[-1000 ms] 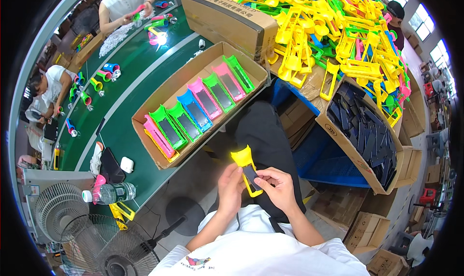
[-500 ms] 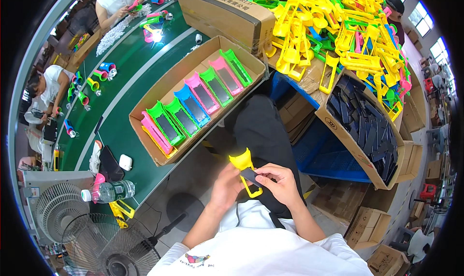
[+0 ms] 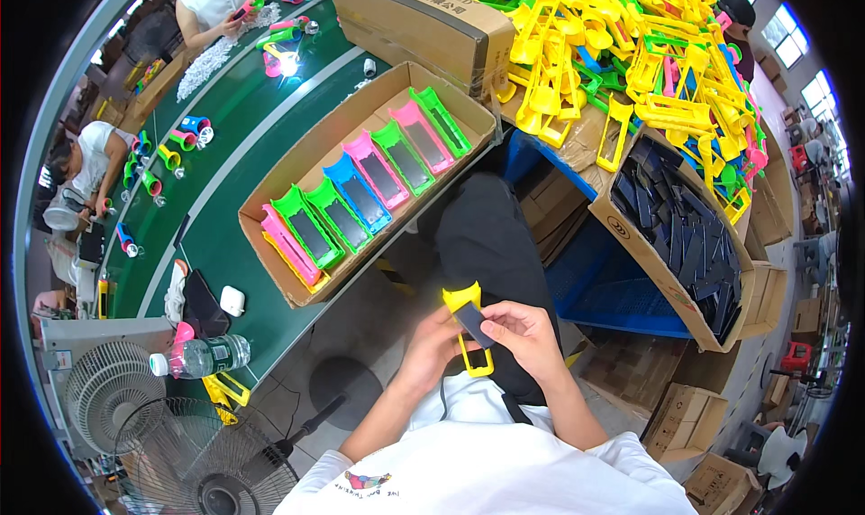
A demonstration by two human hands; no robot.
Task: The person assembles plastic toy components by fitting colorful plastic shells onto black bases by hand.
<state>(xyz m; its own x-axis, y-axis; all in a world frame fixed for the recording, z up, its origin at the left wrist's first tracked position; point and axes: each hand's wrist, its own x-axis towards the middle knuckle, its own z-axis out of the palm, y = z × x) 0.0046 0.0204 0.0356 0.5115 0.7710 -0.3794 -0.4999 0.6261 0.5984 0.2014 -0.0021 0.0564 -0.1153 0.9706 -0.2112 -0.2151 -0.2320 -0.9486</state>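
In front of my lap, my left hand (image 3: 429, 351) grips the left side of a yellow plastic frame (image 3: 462, 295), whose cupped end points away from me. A dark rectangular panel (image 3: 472, 324) is pinched between the thumb and fingers of my right hand (image 3: 526, 337). It lies slantwise across the frame's opening; whether it touches the frame I cannot tell. Ahead to the left, an open cardboard tray (image 3: 263, 210) holds a row of pink, green and blue frames, such as a blue frame (image 3: 358, 194) with a dark panel in it.
On the right, a carton of dark panels (image 3: 680, 236) stands beside a large heap of yellow, green and pink frames (image 3: 622, 55). A water bottle (image 3: 212, 356) lies on the green table (image 3: 270, 330) near a black wire fan (image 3: 207, 456). Co-workers sit across the table.
The yellow frame has turned more upright and shifted slightly right in my left hand. My right hand has tilted the panel, which now covers the frame's opening at a steeper slant.
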